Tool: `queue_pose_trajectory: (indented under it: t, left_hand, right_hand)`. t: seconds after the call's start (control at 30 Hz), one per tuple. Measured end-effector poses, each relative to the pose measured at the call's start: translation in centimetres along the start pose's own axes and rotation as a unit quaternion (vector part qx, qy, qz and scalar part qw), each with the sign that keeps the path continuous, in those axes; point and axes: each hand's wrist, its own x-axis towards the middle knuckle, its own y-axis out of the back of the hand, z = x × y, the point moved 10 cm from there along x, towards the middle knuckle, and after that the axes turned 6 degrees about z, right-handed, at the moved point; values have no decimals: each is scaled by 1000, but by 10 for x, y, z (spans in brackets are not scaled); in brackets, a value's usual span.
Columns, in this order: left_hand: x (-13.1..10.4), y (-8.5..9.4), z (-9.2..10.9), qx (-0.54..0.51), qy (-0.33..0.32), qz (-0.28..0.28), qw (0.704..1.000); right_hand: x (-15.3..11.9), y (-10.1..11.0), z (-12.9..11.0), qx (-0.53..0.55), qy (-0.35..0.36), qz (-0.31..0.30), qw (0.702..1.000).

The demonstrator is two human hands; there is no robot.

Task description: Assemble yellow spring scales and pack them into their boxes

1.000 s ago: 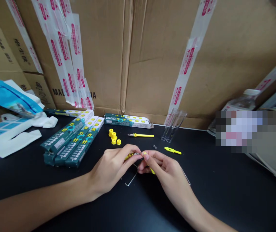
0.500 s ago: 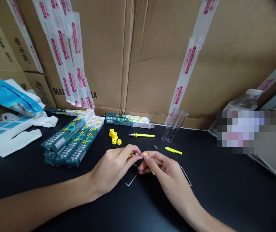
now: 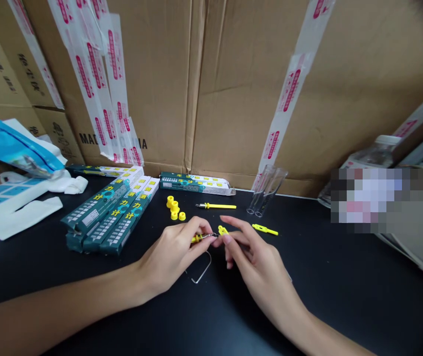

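Observation:
My left hand (image 3: 174, 252) pinches a yellow rod with a metal spring (image 3: 198, 238), its thin wire end pointing right. Close beside that end, my right hand (image 3: 256, 257) grips a small yellow plastic piece with a hole (image 3: 223, 231) between thumb and fingers, the index finger raised. Whether the wire end touches the piece is too small to tell. Below the hands lies a bent metal wire hook (image 3: 203, 273). Behind them are several yellow caps (image 3: 174, 206), a yellow rod with a spring tip (image 3: 218, 206) and another flat yellow piece (image 3: 265, 229).
Green printed boxes (image 3: 102, 212) lie at the left, with another box (image 3: 196, 184) along the cardboard wall (image 3: 233, 99). Two clear tubes (image 3: 261, 198) lean near the wall. A plastic bottle (image 3: 372, 151) stands at right; a blue packet (image 3: 14, 143) lies at far left.
My right hand has shifted slightly and lifted its index finger, exposing more of the yellow piece. My left hand stays nearly in place. The small loose spring on the table is now hidden.

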Motion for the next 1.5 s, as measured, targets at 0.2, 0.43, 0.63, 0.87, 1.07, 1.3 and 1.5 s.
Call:
queue_pose_trajectory:
  t: [0.2, 0.43, 0.63, 0.87, 1.07, 1.3, 1.5]
  left_hand:
    - [1, -1, -2, -5, 6, -3, 1000]
    - [0, -2, -3, 1, 9, -4, 1000]
    - [0, -1, -2, 11, 1, -3, 1000]
    - [1, -1, -3, 7, 6, -9, 1000]
    - [1, -4, -5, 10, 13, -13, 1000]
    - [0, -4, -7, 0, 19, -18, 1000]
    - [0, -8, -12, -18, 53, -45, 997]
  right_hand:
    - [-3, -2, -7, -49, 27, -9, 998]
    - [-6, 1, -14, -91, 64, 12, 994]
    - [-7, -1, -13, -88, 71, 5, 994]
    - [-6, -1, -16, -96, 83, 9, 992]
    - [-5, -3, -18, -109, 85, 6, 990]
    - [-4, -4, -21, -124, 74, 2, 989]
    - [-3, -5, -22, -116, 65, 0, 991]
